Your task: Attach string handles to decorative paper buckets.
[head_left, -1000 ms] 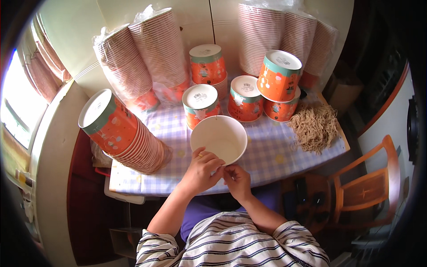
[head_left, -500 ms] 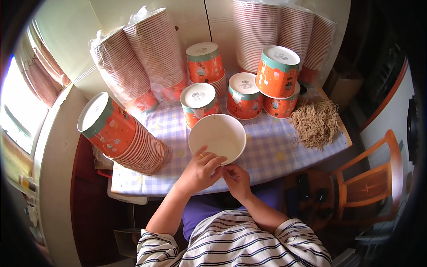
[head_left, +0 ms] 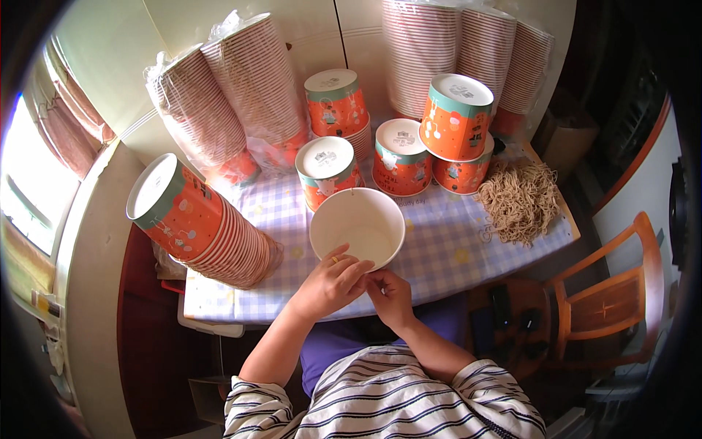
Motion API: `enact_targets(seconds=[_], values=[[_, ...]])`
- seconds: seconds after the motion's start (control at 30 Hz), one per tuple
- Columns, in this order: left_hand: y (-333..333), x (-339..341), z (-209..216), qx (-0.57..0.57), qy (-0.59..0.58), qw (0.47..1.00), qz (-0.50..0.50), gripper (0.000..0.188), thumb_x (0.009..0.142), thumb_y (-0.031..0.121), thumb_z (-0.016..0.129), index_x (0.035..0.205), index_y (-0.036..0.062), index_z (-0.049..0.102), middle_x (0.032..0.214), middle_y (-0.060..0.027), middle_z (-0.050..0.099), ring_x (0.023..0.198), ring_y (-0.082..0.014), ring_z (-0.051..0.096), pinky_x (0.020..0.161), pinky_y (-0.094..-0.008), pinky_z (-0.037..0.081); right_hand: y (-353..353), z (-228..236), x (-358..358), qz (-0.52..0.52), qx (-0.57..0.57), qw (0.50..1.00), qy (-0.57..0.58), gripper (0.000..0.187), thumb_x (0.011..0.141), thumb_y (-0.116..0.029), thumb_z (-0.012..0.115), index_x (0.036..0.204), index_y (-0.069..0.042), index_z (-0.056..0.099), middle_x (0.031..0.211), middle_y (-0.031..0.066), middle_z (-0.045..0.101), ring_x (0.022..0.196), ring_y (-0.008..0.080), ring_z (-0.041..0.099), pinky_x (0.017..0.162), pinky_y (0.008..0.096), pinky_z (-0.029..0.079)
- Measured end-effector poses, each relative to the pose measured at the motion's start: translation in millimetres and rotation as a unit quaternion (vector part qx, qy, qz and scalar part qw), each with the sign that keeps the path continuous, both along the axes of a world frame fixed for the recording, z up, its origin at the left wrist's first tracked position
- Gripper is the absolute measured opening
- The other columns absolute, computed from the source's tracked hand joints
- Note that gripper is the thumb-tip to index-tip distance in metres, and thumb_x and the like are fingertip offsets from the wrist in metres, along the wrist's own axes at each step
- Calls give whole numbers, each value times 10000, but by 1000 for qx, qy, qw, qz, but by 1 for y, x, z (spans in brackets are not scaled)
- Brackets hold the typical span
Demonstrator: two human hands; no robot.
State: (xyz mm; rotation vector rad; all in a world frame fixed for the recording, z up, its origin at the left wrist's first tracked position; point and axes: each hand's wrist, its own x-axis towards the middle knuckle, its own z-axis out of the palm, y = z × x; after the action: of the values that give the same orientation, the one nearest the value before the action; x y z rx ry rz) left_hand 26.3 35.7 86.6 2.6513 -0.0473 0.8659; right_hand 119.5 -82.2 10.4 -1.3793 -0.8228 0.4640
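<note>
A white-lined paper bucket [head_left: 355, 219] stands on the table in front of me, its open mouth tilted toward me. My left hand [head_left: 336, 279] grips its near rim, with fingers reaching over the edge to the inside. Close beside it, my right hand [head_left: 389, 296] is pinched at the near right side of the rim. Whatever lies between its fingertips is too small or hidden to make out. Touching or nearly touching, the fingertips of both hands meet just below the rim. A tangled heap of tan cords [head_left: 518, 201] lies on the table's right end.
Upside-down orange and green buckets [head_left: 329, 172] stand behind the open one. A tall nested stack [head_left: 201, 219] leans at the left. Bagged bucket stacks [head_left: 259, 80] rise against the wall. The checked tablecloth [head_left: 439, 249] ends near my lap; a wooden chair [head_left: 603, 300] stands at right.
Both hands stay at the bucket's near rim, and only a slight shift of the fingers shows. The bucket has not visibly moved.
</note>
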Motion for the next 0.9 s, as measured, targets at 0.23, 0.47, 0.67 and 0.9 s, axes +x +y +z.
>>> enact_targets(seconds=[0.23,0.47,0.67,0.9], values=[[-1,-2,7,-15,16,1000,-8,296,701,38,667,989,72,609,828,-50,610,822,-231,618,947,-490,410,-3,-3,3,-9,-23,1000,-11,119,822,-85,653,910,-7,633,743,69,650,630,89,588,576,231,465],[18,-37,28,24,113,985,126,224,649,-28,617,834,98,619,962,-62,612,1041,-270,567,1034,-519,299,-27,2,53,-75,27,995,-59,100,796,-129,657,824,-40,621,691,-1,555,561,51,468,514,204,383],[11,-40,36,65,118,957,258,323,719,-10,522,1019,77,601,1187,-155,533,1179,-370,452,1034,-546,252,-14,6,75,-67,27,997,29,113,838,-81,601,928,-12,601,811,16,591,621,57,515,567,209,419],[2,-21,35,14,120,963,240,358,754,-20,516,1104,39,567,1247,-196,504,1142,-390,481,975,-491,360,-21,2,60,-4,119,969,216,215,922,-116,500,1063,30,570,921,38,610,819,81,566,737,222,453]])
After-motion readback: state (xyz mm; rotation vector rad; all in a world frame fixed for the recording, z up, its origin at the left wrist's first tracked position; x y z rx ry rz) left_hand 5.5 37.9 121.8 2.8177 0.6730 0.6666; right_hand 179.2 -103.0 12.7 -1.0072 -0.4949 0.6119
